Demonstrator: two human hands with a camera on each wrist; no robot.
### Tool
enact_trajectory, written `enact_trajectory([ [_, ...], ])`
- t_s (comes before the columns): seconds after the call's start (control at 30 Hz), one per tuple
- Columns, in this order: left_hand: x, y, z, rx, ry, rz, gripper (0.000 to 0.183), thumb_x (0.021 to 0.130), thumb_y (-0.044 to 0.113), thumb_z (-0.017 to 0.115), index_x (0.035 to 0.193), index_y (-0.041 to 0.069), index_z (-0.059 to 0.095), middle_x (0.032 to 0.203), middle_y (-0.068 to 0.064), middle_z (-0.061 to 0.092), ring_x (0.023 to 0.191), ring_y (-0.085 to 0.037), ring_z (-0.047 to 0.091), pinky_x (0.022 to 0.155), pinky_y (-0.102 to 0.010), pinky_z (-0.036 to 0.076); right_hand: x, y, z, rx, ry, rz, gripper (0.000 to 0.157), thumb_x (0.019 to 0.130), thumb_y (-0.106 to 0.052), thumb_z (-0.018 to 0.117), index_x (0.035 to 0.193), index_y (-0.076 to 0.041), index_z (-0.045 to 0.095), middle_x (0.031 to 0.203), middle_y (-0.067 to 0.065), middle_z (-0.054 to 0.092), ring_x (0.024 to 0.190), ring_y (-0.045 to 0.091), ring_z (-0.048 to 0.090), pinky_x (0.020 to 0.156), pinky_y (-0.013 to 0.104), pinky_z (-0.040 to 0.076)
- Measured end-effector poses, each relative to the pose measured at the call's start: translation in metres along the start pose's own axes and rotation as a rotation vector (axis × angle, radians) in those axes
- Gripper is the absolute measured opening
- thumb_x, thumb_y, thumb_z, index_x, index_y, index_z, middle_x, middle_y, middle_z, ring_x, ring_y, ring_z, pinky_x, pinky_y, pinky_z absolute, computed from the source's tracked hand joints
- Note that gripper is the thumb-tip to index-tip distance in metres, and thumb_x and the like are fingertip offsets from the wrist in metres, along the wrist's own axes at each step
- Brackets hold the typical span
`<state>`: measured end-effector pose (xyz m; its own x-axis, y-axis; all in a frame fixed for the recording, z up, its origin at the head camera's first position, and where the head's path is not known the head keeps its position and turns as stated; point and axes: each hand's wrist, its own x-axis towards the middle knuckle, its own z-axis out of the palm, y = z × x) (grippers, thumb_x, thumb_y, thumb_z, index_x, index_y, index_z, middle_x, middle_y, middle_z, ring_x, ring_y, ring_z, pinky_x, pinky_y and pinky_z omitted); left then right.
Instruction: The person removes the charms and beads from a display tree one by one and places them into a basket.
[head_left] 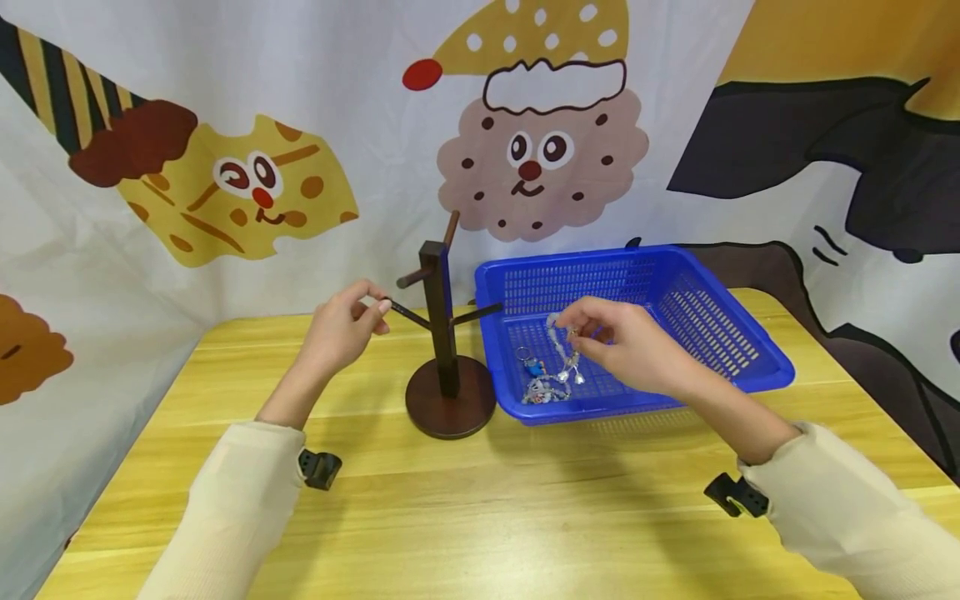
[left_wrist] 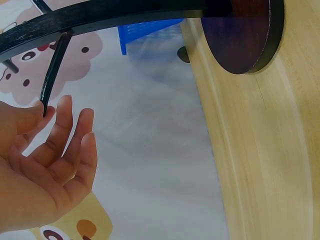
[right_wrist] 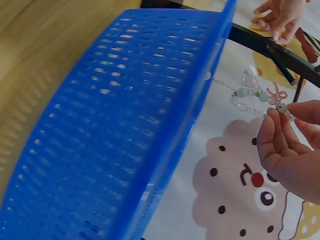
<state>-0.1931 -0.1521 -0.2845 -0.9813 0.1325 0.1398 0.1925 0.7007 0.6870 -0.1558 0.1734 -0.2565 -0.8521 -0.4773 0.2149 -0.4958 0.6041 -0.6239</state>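
My left hand (head_left: 339, 332) pinches the tip of one slim peg (left_wrist: 53, 72) of a dark wooden stand (head_left: 442, 329) between thumb and index finger. In the left wrist view the other fingers are spread and loosely bent. Over the blue basket, my right hand (head_left: 637, 346) pinches a beaded bracelet (right_wrist: 263, 96) between thumb and fingertips. It has pale green and clear beads, a pink bow, flower charms and a short chain, and it hangs down. Below it in the basket lie a key ring with a blue charm (head_left: 534, 367) and another beaded bracelet (head_left: 546, 389).
The blue plastic basket (head_left: 750, 329) stands on the wooden table (head_left: 480, 500), right beside the stand's round base (head_left: 450, 417). More pegs stick out of the post, one toward the basket (head_left: 477, 313). A curtain with cartoon prints (head_left: 397, 167) hangs behind the table.
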Motion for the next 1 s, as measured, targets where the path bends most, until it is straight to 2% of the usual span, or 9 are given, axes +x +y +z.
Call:
enact_trajectory([
  [0.27,0.000,0.000,0.000,-0.002,0.000,-0.004,0.020,0.098,0.023,0.044,0.108,0.009,0.054,0.074,-0.010,0.064,0.051,-0.021,0.043,0.049,-0.030,0.034,-0.007,0.015,0.007,-0.002,-0.016,-0.030,0.022,0.084,0.009,0.055,0.099,-0.005,0.064,0.082,0.000,0.060,0.074,0.015,0.054,0.064,0.028,0.047],
  [0.7,-0.001,0.000,0.001,-0.019,0.008,-0.001,0.022,0.097,0.024,0.044,0.109,0.008,0.054,0.073,-0.010,0.064,0.046,-0.017,0.037,0.045,-0.029,0.032,-0.010,0.026,0.016,0.021,-0.026,-0.005,0.023,0.082,0.011,0.055,0.095,-0.005,0.066,0.083,0.001,0.063,0.076,0.016,0.055,0.064,0.029,0.048],
  [0.93,-0.001,0.001,0.001,-0.020,0.016,-0.002,0.023,0.097,0.025,0.045,0.109,0.008,0.055,0.074,-0.010,0.064,0.047,-0.018,0.038,0.046,-0.030,0.032,-0.012,0.025,0.012,0.012,-0.008,0.023,0.019,0.084,0.007,0.058,0.096,-0.006,0.065,0.085,0.000,0.063,0.078,0.015,0.056,0.067,0.030,0.048],
  [1.0,-0.001,0.000,0.001,-0.019,0.014,-0.003,0.024,0.097,0.025,0.045,0.109,0.008,0.055,0.075,-0.010,0.064,0.051,-0.019,0.042,0.047,-0.030,0.033,-0.013,0.025,0.009,0.013,0.001,0.031,0.017,0.085,0.004,0.059,0.096,-0.007,0.065,0.086,0.000,0.063,0.078,0.015,0.056,0.067,0.030,0.048],
])
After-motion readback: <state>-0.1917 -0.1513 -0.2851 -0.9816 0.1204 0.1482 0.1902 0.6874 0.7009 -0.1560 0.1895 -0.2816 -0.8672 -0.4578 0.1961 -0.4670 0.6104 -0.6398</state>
